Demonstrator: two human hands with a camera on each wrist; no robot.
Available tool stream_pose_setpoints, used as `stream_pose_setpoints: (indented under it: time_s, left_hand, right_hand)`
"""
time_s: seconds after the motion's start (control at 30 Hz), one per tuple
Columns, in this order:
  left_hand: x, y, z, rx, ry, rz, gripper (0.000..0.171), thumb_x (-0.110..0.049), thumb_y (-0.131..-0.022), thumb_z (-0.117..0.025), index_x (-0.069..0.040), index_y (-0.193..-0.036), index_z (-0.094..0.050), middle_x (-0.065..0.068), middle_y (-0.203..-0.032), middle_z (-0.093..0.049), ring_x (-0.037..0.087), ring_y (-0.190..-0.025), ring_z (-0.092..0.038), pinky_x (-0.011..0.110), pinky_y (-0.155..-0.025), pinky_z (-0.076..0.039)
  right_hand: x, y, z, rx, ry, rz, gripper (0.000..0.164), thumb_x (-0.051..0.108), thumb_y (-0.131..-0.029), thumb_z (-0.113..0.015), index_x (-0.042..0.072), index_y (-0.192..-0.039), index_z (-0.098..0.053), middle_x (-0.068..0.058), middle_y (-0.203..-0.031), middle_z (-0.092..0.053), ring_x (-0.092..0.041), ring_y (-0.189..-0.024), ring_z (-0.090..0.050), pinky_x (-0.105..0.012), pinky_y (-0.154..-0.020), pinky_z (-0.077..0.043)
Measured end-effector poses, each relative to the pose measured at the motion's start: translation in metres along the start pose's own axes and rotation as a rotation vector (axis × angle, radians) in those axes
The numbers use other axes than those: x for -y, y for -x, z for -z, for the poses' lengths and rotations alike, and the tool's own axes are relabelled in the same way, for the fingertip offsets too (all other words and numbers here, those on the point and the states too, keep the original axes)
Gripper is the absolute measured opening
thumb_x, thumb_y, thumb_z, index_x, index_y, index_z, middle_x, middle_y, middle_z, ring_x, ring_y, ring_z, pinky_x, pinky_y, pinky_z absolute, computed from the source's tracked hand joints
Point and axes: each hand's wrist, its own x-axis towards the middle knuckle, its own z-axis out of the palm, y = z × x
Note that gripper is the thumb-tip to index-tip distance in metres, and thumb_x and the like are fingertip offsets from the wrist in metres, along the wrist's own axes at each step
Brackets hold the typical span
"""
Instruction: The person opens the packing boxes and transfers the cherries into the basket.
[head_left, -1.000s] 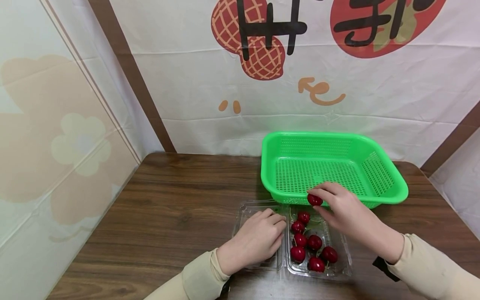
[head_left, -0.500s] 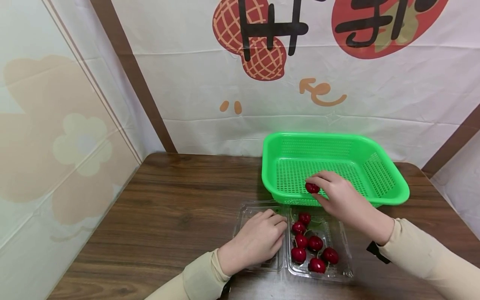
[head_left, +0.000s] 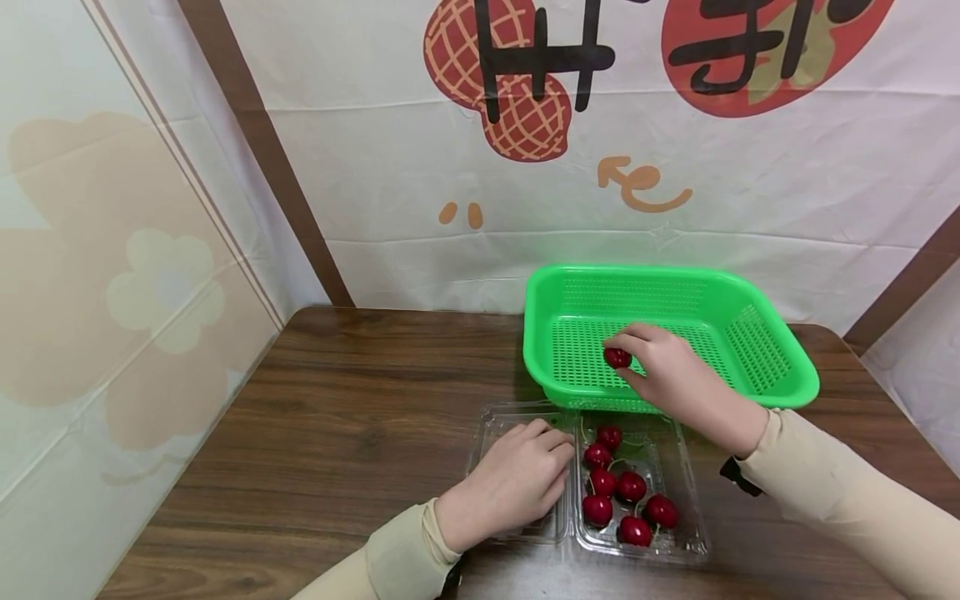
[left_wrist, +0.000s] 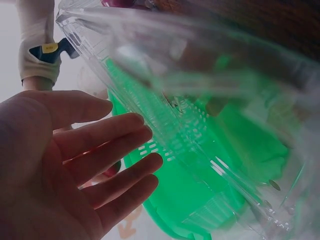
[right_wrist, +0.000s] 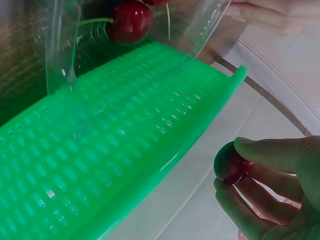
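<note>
My right hand (head_left: 670, 373) pinches a dark red cherry (head_left: 617, 357) between thumb and fingers, above the front part of the green plastic basket (head_left: 783, 358). In the right wrist view the same cherry (right_wrist: 231, 164) sits at the fingertips. Several more cherries with stems, one of them a cherry (head_left: 635, 531) near the front, lie in the right half of a hinged clear plastic box (head_left: 692, 500). Over its left half, the lid (head_left: 491, 425), lies my left hand (head_left: 517, 477). Its fingers (left_wrist: 125, 165) look loosely extended in the left wrist view and hold nothing.
The brown wooden table (head_left: 322, 433) extends to the left of the box. Behind the basket hangs a white printed cloth (head_left: 390, 183), and another cloth (head_left: 112, 275) borders the left side. The basket stands directly behind the box.
My right hand has moved away from me and slightly left with the cherry, from the basket's front rim to over its inside. The left hand has stayed in place.
</note>
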Motion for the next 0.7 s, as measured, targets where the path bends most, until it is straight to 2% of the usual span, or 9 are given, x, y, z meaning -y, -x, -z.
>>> stream_pose_setpoints:
  time_s: [0.7]
  left_hand:
    - [0.0,0.0,0.0,0.007,-0.001,0.004,0.016,-0.021,-0.084,-0.056,-0.014,-0.091,-0.067,-0.003,-0.1,-0.067,0.015,-0.091,-0.054,0.028,-0.07,-0.047]
  right_hand:
    - [-0.007,-0.029,0.0,0.103,-0.012,-0.051,0.021,0.002,-0.072,-0.072,0.003,-0.093,-0.069,-0.009,-0.089,-0.065,-0.021,-0.082,-0.061,-0.037,-0.065,-0.054]
